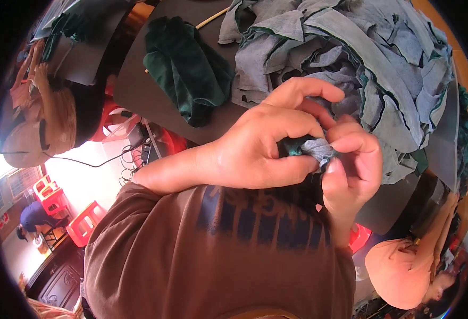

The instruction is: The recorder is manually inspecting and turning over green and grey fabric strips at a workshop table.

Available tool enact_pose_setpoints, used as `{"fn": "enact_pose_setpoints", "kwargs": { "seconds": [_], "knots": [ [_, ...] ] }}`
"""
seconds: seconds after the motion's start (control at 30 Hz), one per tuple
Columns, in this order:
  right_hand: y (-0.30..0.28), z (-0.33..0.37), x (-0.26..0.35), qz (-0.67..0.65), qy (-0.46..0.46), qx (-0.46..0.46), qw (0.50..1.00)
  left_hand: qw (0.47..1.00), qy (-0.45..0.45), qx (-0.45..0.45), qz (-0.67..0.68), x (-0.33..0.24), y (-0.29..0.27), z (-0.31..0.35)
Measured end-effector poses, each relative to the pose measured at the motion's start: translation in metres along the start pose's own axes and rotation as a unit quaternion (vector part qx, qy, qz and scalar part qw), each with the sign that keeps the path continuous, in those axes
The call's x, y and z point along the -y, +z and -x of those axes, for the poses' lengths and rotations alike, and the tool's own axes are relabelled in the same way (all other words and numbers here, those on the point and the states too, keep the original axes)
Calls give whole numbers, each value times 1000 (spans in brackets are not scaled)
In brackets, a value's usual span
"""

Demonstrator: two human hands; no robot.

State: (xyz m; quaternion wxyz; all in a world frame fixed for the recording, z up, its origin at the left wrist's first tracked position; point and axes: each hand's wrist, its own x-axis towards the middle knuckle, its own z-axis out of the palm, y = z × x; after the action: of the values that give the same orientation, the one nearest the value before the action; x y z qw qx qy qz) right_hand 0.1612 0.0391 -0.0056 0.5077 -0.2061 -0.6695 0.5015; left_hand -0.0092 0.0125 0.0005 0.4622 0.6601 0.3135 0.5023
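Close in front of my chest, both hands meet on a small bunched piece of velvet fabric (318,150), dark green on one face and grey on the other. The thumb and forefinger of my left hand (268,138) pinch its left side, while the other fingers stay curled and raised. From the right, my right hand (353,162) closes thumb and fingertips on the fabric's grey end. Most of the fabric is hidden behind my fingers. Beyond my left wrist, a crumpled dark green velvet piece (183,69) lies on the dark table (133,87).
A large heap of grey-backed fabric pieces (345,42) covers the table's far right. A thin yellowish stick (212,18) lies behind the green piece. One person (45,117) sits at the left, another (399,271) at the right. Red stools (85,223) and black cables (130,159) are at the left.
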Motion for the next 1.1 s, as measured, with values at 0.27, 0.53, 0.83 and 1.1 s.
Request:
{"fn": "enact_pose_setpoints", "kwargs": {
  "seconds": [0.27, 0.53, 0.83, 1.1],
  "knots": [
    [2, 3, -4, 0, -46, -38, 998, 996, 31, -53, -64, -2, 7, -3],
    [2, 4, -7, 142, -113, -33, 983, 964, 70, -175, -186, 7, 22, -10],
    [-5, 8, -2, 194, -159, 27, 968, 942, 128, -164, -262, 5, 22, -24],
    [1, 8, -8, 136, -119, -37, 983, 930, 168, -167, -282, 19, 14, -17]
  ]
}}
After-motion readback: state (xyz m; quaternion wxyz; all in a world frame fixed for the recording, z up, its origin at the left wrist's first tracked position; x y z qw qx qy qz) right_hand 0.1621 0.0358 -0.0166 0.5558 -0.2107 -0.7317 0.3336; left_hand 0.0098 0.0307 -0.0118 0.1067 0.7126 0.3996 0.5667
